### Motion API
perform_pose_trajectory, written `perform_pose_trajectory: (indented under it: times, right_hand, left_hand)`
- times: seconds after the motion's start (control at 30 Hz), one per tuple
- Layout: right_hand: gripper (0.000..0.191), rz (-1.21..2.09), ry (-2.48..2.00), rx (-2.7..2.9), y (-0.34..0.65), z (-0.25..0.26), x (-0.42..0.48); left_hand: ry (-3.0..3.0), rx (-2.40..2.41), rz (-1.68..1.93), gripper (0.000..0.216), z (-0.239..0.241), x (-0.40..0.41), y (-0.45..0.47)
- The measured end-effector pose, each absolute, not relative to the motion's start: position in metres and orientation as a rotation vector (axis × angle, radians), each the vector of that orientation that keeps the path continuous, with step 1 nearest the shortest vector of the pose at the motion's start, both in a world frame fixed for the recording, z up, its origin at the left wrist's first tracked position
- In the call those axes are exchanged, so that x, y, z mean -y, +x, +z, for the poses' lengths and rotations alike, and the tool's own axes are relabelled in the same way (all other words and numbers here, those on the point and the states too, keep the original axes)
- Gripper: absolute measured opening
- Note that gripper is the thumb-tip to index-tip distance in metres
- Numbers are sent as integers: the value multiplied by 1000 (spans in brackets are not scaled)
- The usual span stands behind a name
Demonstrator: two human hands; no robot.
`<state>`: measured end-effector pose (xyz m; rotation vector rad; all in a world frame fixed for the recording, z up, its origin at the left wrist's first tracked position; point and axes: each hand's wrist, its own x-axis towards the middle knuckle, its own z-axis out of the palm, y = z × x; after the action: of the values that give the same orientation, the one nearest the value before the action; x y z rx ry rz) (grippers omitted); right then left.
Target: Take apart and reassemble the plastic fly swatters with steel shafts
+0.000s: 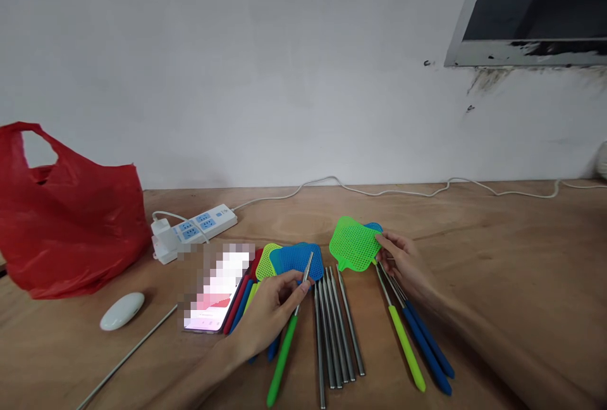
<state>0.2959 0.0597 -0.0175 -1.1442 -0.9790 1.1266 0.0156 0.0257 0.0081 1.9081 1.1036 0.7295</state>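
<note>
My left hand [270, 312] grips a telescopic rod with a green handle [283, 359], its metal tip pointing up and away. Between the thumb and fingers of my right hand [403, 261] is a bright green fly swatter head [353, 244], its short stem socket facing down. Behind it shows part of a blue swatter head [374, 227]. Rods with a yellow-green handle [408, 348] and blue handles [429, 350] lie below my right hand. Several bare metal rods [334, 328] lie side by side between my hands. Blue [298, 258] and yellow-green swatter heads [266, 259] rest beyond my left hand.
A lit phone [220, 290] lies left of my left hand, partly blurred. Behind it is a white power strip [203, 223] with a plug and a cable along the wall. A red plastic bag [71, 220], a white oval object [122, 311] and a thin rod [128, 356] are at left.
</note>
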Motion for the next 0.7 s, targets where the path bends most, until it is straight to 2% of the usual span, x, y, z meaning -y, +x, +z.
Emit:
perform_pose_trajectory:
  times: [0.37,0.7]
  right_hand:
    - [43,1279,-1038,990,287,-9,-52]
    - [41,1375,-1026,1012,292,-13,-53]
  left_hand:
    - [1878,-1048,654,45,8,-23,14]
    - [1966,-1031,679,39,13,-23,15]
